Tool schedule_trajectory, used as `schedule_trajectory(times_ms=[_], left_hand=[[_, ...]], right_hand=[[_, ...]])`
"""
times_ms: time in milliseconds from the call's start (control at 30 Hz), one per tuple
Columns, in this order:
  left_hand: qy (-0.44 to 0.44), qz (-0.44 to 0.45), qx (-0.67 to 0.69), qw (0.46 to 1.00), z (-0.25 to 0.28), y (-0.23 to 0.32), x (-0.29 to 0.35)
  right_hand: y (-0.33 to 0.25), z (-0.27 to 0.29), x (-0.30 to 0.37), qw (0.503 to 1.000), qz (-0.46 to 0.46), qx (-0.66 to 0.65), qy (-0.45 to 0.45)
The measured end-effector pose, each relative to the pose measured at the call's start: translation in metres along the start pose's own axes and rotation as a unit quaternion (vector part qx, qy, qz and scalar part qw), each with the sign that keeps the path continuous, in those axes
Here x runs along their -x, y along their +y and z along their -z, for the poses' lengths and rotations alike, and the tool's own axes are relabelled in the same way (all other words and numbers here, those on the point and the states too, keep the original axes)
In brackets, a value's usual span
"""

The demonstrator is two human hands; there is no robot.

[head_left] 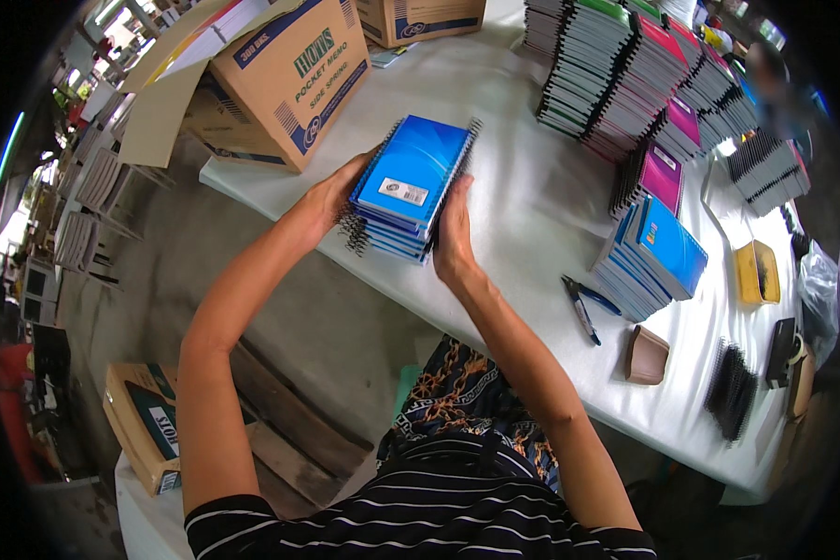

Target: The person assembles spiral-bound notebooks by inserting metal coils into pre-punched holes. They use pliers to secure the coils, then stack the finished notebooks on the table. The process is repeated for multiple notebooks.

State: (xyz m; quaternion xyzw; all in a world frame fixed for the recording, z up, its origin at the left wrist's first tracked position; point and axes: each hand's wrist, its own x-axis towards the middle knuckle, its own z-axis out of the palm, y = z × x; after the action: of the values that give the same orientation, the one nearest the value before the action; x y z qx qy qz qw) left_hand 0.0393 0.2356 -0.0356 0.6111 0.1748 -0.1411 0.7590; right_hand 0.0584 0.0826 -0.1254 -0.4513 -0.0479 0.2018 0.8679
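A stack of blue-covered spiral notebooks (pixel 418 154) is held between my two hands near the front edge of the white table (pixel 523 233). Black wire coils stick out at both sides of the stack, and a white label lies on the top cover. My left hand (pixel 334 194) presses against the left side, its fingers partly hidden behind the coils. Along the right side, my right hand (pixel 453 229) is closed against the notebooks. Whether the stack rests on the table or is raised slightly, I cannot tell.
An open cardboard box (pixel 294 89) stands at the back left. Tall notebook stacks (pixel 607 70) fill the back right. Nearer are more blue notebooks (pixel 658 247), a pliers-like tool (pixel 583 308), a brown block (pixel 647 355), black coils (pixel 731 392) and a yellow tray (pixel 754 271).
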Motion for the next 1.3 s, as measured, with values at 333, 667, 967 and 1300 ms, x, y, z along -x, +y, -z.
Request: schedule_trajectory(times_ms=[333,667,967,1300], left_hand=[[-0.203,0.212,-0.073,0.953,-0.036,-0.038,-0.060],[-0.295,0.168,-0.110,0.934,-0.074,0.008,-0.054],[-0.299,0.183,-0.122,0.928,-0.064,0.015,-0.069],[-0.326,-0.138,-0.727,0.589,-0.176,0.056,-0.026]], right_hand=[[-0.008,0.013,0.111,0.919,0.146,0.150,0.335],[-0.060,0.062,0.124,0.617,0.549,0.556,0.097],[-0.056,0.047,0.092,0.569,0.540,0.619,0.027],[-0.106,0.176,0.158,0.461,0.257,0.840,0.127]])
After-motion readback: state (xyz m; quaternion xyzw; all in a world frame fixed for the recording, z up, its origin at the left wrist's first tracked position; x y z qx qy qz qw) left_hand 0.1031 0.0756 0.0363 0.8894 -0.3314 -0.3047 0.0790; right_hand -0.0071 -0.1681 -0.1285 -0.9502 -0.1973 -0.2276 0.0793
